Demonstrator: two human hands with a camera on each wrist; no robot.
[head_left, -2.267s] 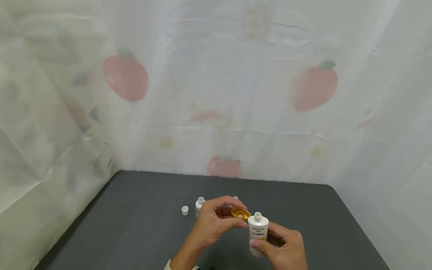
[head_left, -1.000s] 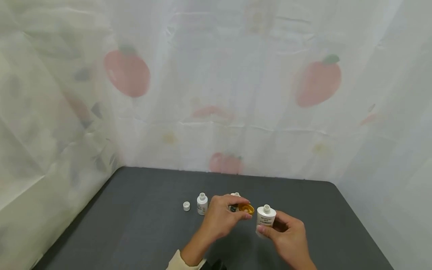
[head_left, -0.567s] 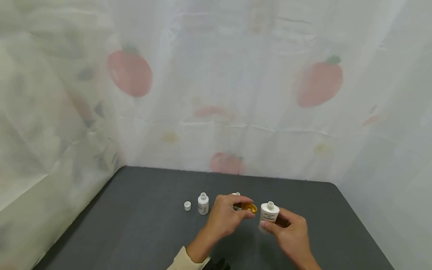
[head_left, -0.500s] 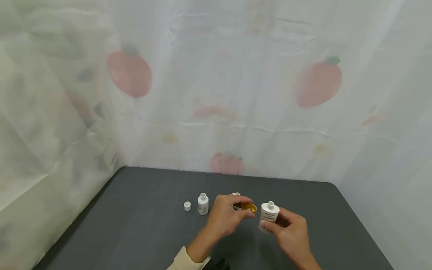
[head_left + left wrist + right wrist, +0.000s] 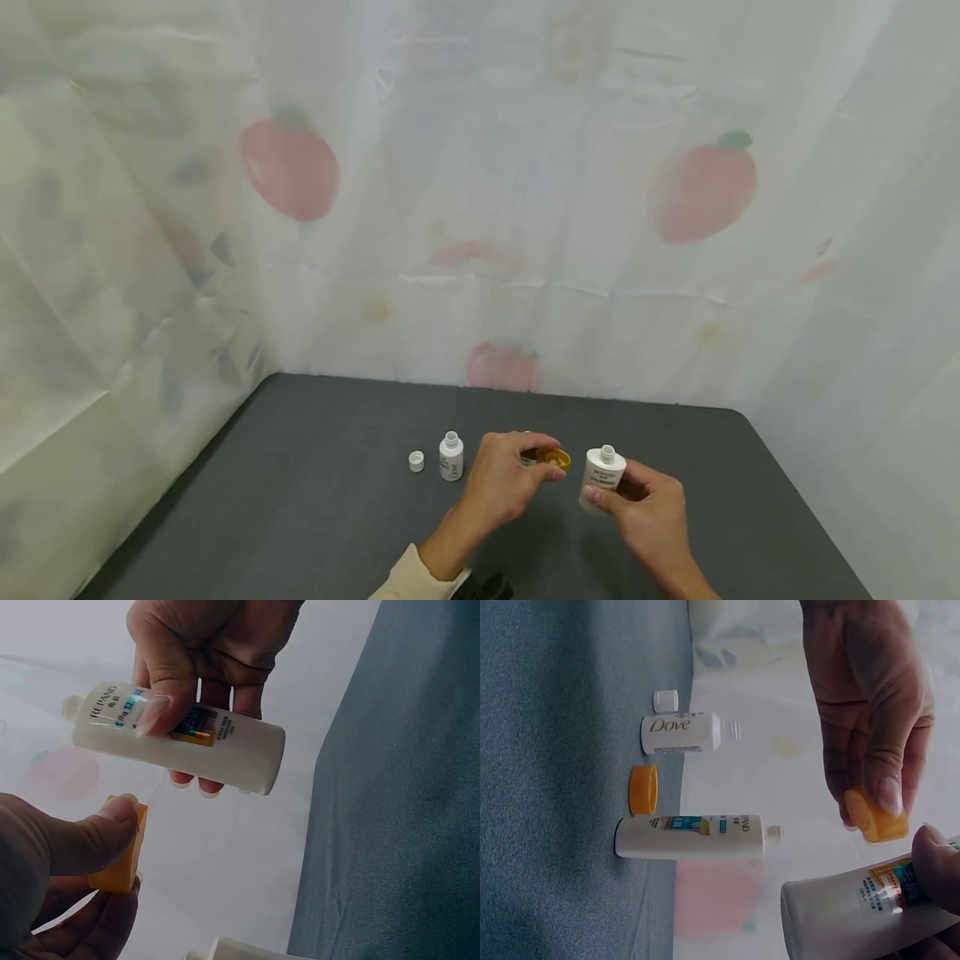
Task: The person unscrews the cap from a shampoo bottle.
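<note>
My left hand (image 5: 551,467) pinches an orange cap (image 5: 556,457) between thumb and fingers, just above the dark table. The left wrist view shows my thumb pressed on that orange cap (image 5: 120,851). To its right, my right hand (image 5: 603,500) grips a white lotion bottle (image 5: 601,477) with a bare open neck, tilted slightly right. The same lotion bottle (image 5: 180,739) lies across the right hand's fingers in the left wrist view. Cap and bottle neck are a short gap apart.
On the grey table (image 5: 300,500) stand a small uncapped Dove bottle (image 5: 679,733) with its white cap (image 5: 665,701) beside it. A second uncapped lotion bottle (image 5: 690,836) and another orange cap (image 5: 643,789) sit behind my left hand. A fruit-print curtain (image 5: 480,208) closes off the back and sides.
The cap was close over the bottle's neck 2.3 s ago; both hands have since lowered and drawn apart, and the bottle has shifted slightly right.
</note>
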